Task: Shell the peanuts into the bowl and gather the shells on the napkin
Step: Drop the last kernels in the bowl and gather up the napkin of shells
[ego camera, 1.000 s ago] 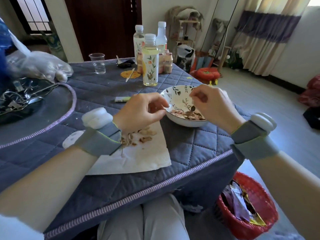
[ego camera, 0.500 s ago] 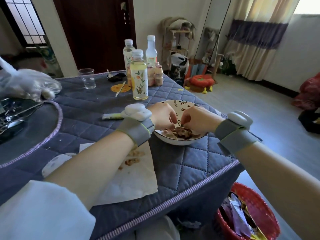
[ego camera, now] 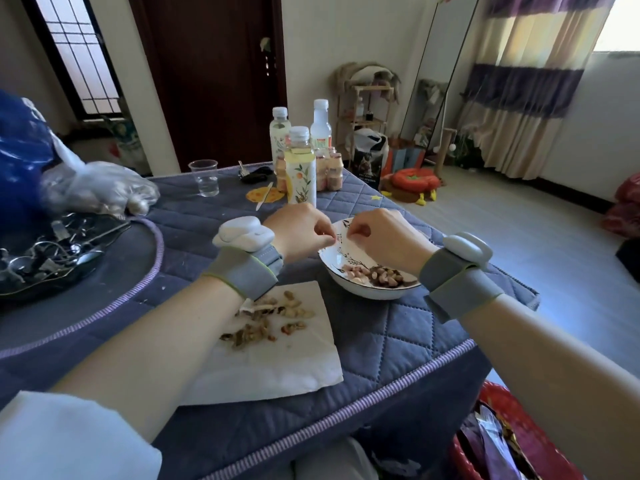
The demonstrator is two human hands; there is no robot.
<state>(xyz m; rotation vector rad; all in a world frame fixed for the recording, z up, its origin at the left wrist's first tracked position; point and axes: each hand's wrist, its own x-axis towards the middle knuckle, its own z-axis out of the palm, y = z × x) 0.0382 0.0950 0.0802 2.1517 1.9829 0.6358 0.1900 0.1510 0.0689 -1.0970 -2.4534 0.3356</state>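
A white bowl (ego camera: 330,268) with a leaf pattern sits near the table's right corner, with shelled peanuts (ego camera: 377,274) in its bottom. Both hands hover just above its near-left rim, fingertips almost touching. My left hand (ego camera: 301,232) pinches a small pale bit that looks like a peanut. My right hand (ego camera: 386,242) has its fingers curled shut, and what they hold is hidden. A white napkin (ego camera: 294,362) lies in front of the bowl under my left forearm, with a scatter of brown shells (ego camera: 266,322) on its far half.
Behind the hands stand three bottles (ego camera: 300,166), small drink bottles and a clear plastic cup (ego camera: 205,176). A clear bag (ego camera: 100,187) and a dark tray of metal items (ego camera: 52,251) lie at the left. A red basket (ego camera: 512,441) sits on the floor, right of the table.
Both hands have lifted out of the bowl and now hover just above its rim with fingers pinched. The camera has tilted up a little.
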